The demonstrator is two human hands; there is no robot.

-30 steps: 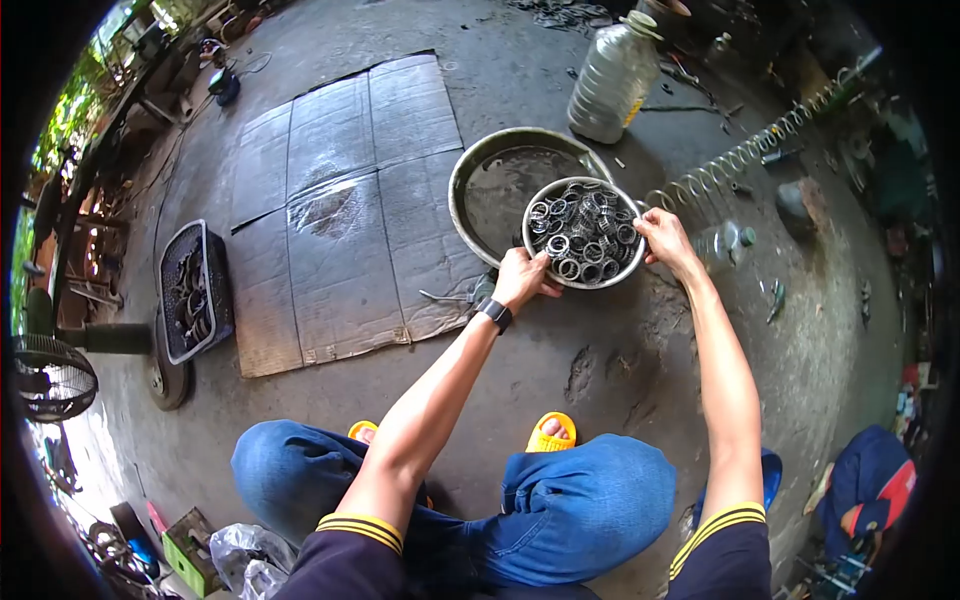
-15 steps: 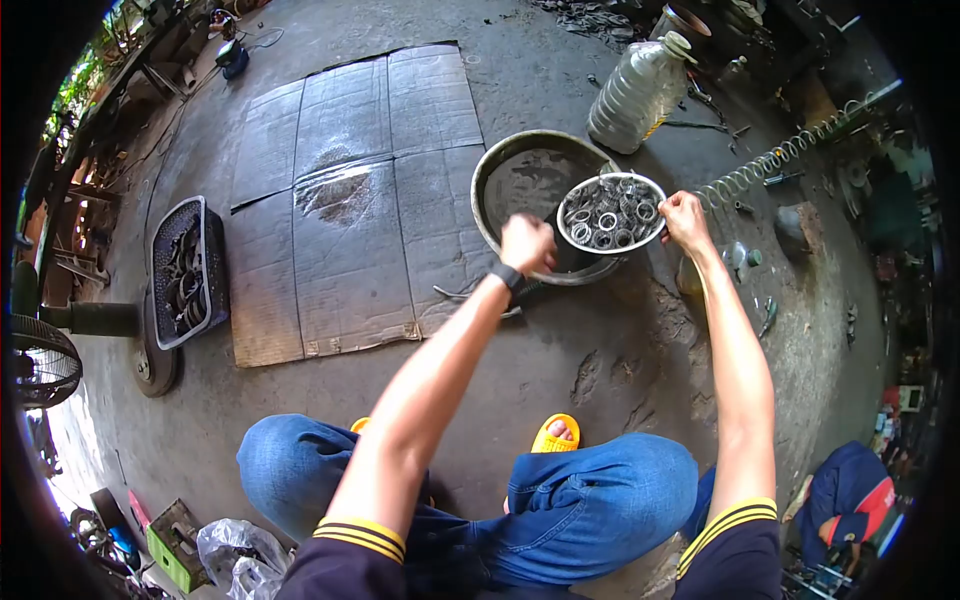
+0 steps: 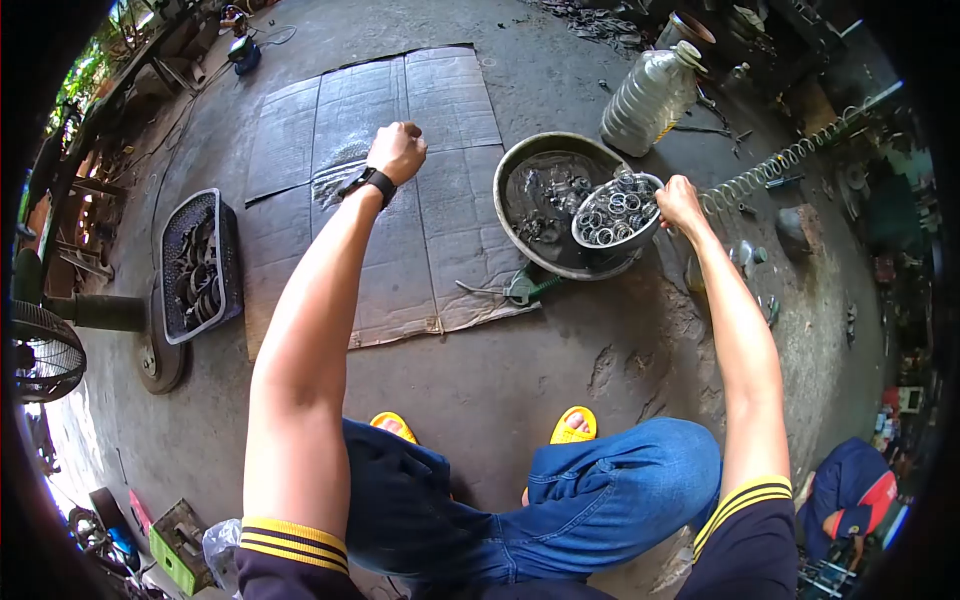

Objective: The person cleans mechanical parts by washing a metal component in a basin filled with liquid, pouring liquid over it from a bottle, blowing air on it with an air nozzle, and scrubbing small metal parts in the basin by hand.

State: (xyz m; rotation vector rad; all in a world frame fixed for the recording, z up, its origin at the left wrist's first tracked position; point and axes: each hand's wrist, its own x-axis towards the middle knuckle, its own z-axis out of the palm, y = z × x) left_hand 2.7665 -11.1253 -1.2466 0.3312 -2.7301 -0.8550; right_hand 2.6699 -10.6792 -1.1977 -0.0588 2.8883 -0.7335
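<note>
A small round bowl [image 3: 616,246] with a pale rim is tipped over the right part of a wide, shallow basin [image 3: 501,205], its mouth slanting toward the left. The right hand [image 3: 680,205] pinches the bowl's right edge, fingers closed on the rim. Inside the bowl lies a heap of metal rings [image 3: 618,208], thin, round and shiny, tangled over one another at many angles. The basin has a dull, stained rim and holds dark, wet-looking liquid with clumps of dark pieces in it; their exact shapes are hard to make out.

The left hand [image 3: 397,152], well apart from the bowl, hangs above the cardboard [image 3: 380,270] with its fingers curled inward; I cannot tell whether anything is in them. A black watch [image 3: 372,184] circles its wrist. The cardboard is flattened, creased into panels and marked by a shiny dark patch.

Left of it, a dark plastic basket [image 3: 233,285] with perforated sides holds curved, dark metal parts. Just beside the basin's near edge is a green tool [image 3: 521,288]. On the far right stands a ribbed, see-through plastic jug [image 3: 650,98], and nearer, a long wire coil [image 3: 770,163] stretches rightward. The floor [image 3: 470,390] is grey, rough and pitted.
</note>
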